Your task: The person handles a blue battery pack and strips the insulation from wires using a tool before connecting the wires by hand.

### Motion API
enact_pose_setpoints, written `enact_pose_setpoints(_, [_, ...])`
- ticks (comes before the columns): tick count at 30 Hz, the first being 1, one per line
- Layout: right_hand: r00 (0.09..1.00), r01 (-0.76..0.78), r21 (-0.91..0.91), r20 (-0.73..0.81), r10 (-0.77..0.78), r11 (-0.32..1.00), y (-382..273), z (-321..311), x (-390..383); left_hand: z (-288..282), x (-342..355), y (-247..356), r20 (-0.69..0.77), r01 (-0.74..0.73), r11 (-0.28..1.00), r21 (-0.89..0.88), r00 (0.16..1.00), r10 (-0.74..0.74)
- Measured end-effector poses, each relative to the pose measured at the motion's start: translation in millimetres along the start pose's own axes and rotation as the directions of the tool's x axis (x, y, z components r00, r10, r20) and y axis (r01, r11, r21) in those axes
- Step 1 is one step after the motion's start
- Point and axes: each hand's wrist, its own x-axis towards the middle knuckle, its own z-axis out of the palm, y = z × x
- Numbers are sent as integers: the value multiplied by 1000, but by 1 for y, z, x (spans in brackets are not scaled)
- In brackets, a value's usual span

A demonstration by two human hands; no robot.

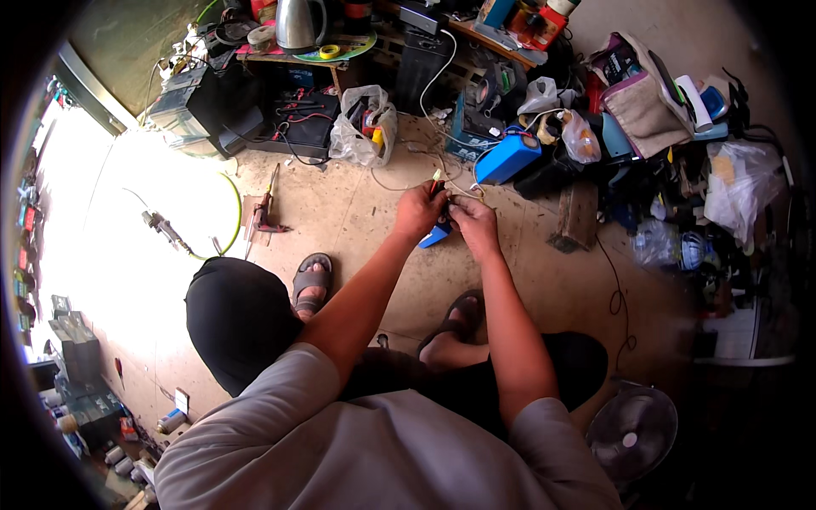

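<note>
Both my hands meet in front of me, low over the floor between my feet. My left hand [419,212] is closed around a small black-and-red item [437,184] with a pale tip pointing up; its exact kind does not show. Close beside it, my right hand [476,223] has its fingers pinched together, and whatever lies between them is too small to name. Under the hands a small blue block [434,236] shows in part. Thin wires run by the right fingertips. Just beyond lies a larger blue pack [508,158] with cables near it.
A red-and-black drill-like tool [267,218] and a green hose [229,197] lie on the left floor. Beyond my hands sit a plastic bag [364,127] and a low table with a metal kettle [300,25]. Piled goods and a wooden block [576,218] line the right; a fan [632,432] stands lower right.
</note>
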Motion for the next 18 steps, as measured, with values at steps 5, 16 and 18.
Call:
enact_pose_setpoints(5, [969,243,-179,14,-245,953,12,8,-7,-3,-2,7,7,-51,994,93,999,50])
enact_pose_setpoints(16, [826,361,-707,-61,-561,608,-2,21,-22,-9,0,2,110,293,911,-291,956,-272])
enact_pose_setpoints(18, [785,401,-709,-59,-617,579,-10,24,-23,-8,2,-4,95,277,899,-340,961,-261])
